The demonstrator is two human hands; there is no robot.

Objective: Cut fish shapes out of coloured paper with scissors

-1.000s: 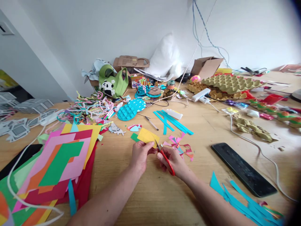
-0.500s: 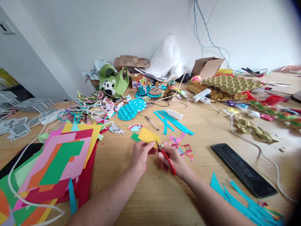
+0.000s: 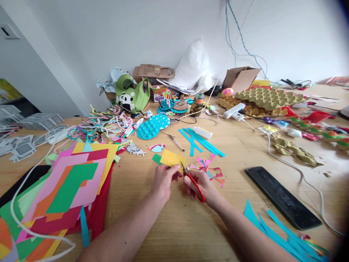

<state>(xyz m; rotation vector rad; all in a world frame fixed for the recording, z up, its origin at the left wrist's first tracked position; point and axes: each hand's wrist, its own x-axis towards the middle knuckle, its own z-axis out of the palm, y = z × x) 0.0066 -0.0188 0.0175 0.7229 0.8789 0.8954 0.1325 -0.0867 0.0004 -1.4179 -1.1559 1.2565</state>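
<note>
Between the thumb and fingers of my left hand [image 3: 165,178] is a piece of yellow paper [image 3: 171,158], held a little above the table. My right hand [image 3: 201,185] grips red-handled scissors [image 3: 196,186], whose blades meet the paper's right edge. A small green paper piece [image 3: 156,158] shows just left of the yellow one; whether they touch I cannot tell. Pink, orange and blue paper scraps [image 3: 208,167] lie right behind my right hand. Farther back are blue paper strips [image 3: 201,142] and a pen [image 3: 177,143].
Coloured paper sheets [image 3: 92,174] are stacked at left, crossed by a white cable [image 3: 12,203]. At right lie a black phone-like slab [image 3: 282,196] and more blue strips [image 3: 283,233]. Behind are pipe cleaners [image 3: 106,123], a green panda bag [image 3: 133,96] and egg trays [image 3: 269,96].
Both hands, the yellow paper and the scissors stay almost in place. The view has shifted very slightly.
</note>
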